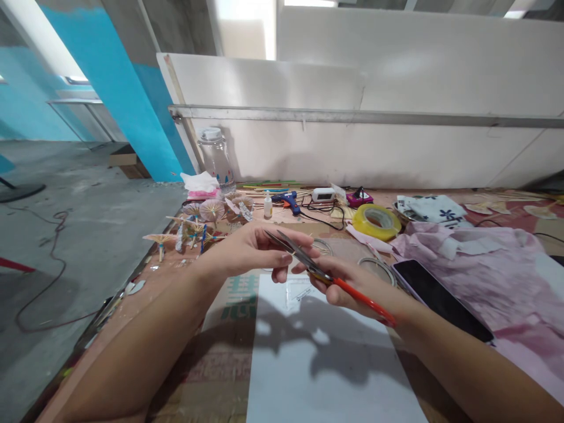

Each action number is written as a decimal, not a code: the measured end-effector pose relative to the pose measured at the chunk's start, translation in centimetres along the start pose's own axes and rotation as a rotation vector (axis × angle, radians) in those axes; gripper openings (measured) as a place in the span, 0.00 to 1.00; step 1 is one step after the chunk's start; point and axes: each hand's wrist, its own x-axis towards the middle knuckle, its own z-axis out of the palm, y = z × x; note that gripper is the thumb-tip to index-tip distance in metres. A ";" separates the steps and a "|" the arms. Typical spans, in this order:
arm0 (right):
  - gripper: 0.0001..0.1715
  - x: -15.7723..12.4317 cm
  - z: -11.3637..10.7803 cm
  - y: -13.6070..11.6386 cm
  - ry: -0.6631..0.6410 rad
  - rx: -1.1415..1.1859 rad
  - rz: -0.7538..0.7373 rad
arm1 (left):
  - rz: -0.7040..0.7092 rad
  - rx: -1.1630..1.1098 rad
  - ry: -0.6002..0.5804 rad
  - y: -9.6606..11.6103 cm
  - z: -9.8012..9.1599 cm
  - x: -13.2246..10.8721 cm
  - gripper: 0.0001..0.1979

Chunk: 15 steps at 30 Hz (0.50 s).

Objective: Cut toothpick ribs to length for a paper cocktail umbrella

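Observation:
My right hand [362, 278] is closed on a pair of scissors [325, 276] with red handles. Their metal blades stand a little apart and point up and left, in front of my left hand [253, 247]. The thumb and fingers of that hand are drawn together near the blades. A tiny pale tip shows at its fingertips, too small to name. Both hands are above a white sheet of paper [308, 358], which carries their shadows. On the sheet lies a small clear piece with printed marks [299, 292], partly hidden by my hands.
Small paper umbrellas [211, 210] stand at the left. Behind are a glue gun [288, 201], a small white bottle [268, 205] and a plastic jug [215, 155]. Yellow tape [361, 220], a phone [440, 299] and pink cloth [480, 258] lie at the right.

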 end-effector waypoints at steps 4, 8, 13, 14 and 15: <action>0.47 0.0 0.0 0.3 0.018 -0.036 -0.004 | 0.013 -0.038 -0.044 -0.1 -0.2 0.1 0.15; 0.45 0.2 -0.1 0.5 0.016 -0.074 -0.033 | 0.038 -0.056 -0.078 -0.3 -0.4 0.3 0.16; 0.40 0.2 0.2 -0.1 0.051 -0.046 -0.044 | 0.069 -0.072 -0.100 -0.4 -0.3 0.5 0.15; 0.40 0.2 0.3 -0.1 0.057 -0.033 -0.041 | 0.064 -0.068 -0.098 -0.5 -0.3 0.5 0.15; 0.40 0.2 0.3 -0.1 0.059 -0.024 -0.039 | 0.056 -0.064 -0.094 -0.5 -0.3 0.5 0.15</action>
